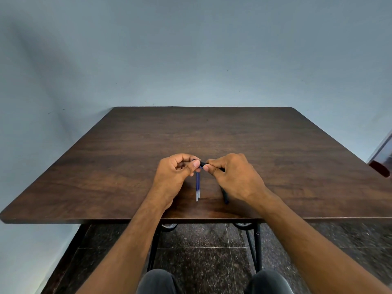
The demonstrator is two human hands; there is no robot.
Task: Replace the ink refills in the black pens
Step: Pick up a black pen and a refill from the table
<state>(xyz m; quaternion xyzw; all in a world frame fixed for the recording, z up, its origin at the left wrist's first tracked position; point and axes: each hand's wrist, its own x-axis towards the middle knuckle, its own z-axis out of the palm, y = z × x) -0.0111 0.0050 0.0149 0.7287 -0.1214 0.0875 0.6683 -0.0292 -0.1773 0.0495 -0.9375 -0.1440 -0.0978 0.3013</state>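
My left hand (178, 172) and right hand (231, 172) pinch one black pen (202, 164) above the tabletop (275, 155), blue refills (198, 185) beneath, another pen (225, 196) under my right wrist, near edge close, far expanse bare.

The right hand (231, 174) hides most of the black pen (203, 164) it grips.

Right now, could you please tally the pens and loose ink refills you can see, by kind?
Black pens: 2, one held between both hands, one lying on the table under the right wrist
Loose blue refills on the table: 2, possibly more; they overlap
Total: 4
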